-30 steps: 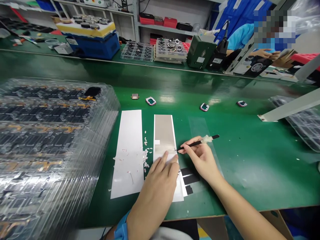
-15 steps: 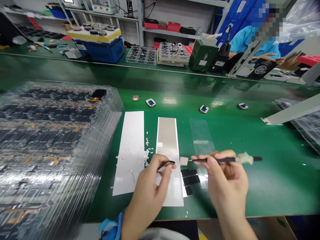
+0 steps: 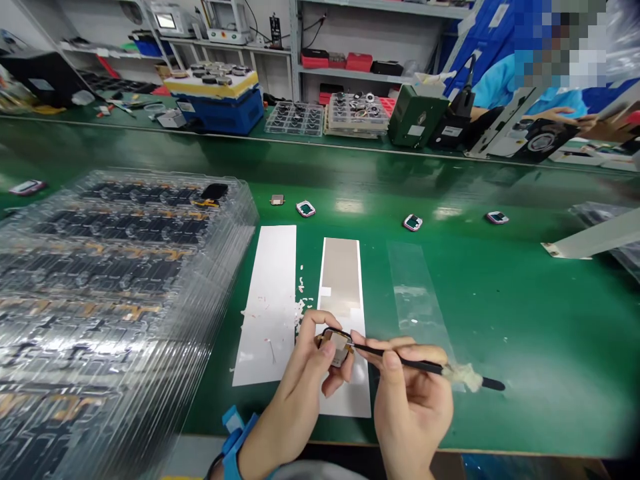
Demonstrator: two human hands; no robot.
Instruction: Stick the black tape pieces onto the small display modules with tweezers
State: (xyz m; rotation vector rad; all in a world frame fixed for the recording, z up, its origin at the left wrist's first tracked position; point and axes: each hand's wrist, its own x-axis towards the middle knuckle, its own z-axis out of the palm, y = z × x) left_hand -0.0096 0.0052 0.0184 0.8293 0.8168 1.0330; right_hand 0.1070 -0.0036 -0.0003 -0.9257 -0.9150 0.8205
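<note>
My left hand (image 3: 310,373) grips a small square screen module (image 3: 340,348) by its edges, its dark rim and pale beige face turned toward me. My right hand (image 3: 413,387) is closed on slim black tweezers (image 3: 425,365) wrapped near the back end with pale tape (image 3: 463,377). Their metal tip meets the right edge of the module's pale face; whether it still pinches anything is too small to tell. Both hands hover over a white-edged backing sheet (image 3: 341,267) with a beige upper part. Left of it lies a white sheet (image 3: 267,293) with small reddish marks.
Stacked clear trays (image 3: 200,267) of dark parts fill the left side. White scraps (image 3: 300,307) lie between the sheets. A clear film (image 3: 415,280) lies right. Small watch-like cases (image 3: 306,209) sit farther back. A metal post (image 3: 590,233) stands right. Across the bench, a person's hands (image 3: 560,117) show.
My right hand has moved left, bringing the tweezers, which held a small beige square, to the module. My left hand has tilted the module so its pale face shows. The view has shifted slightly.
</note>
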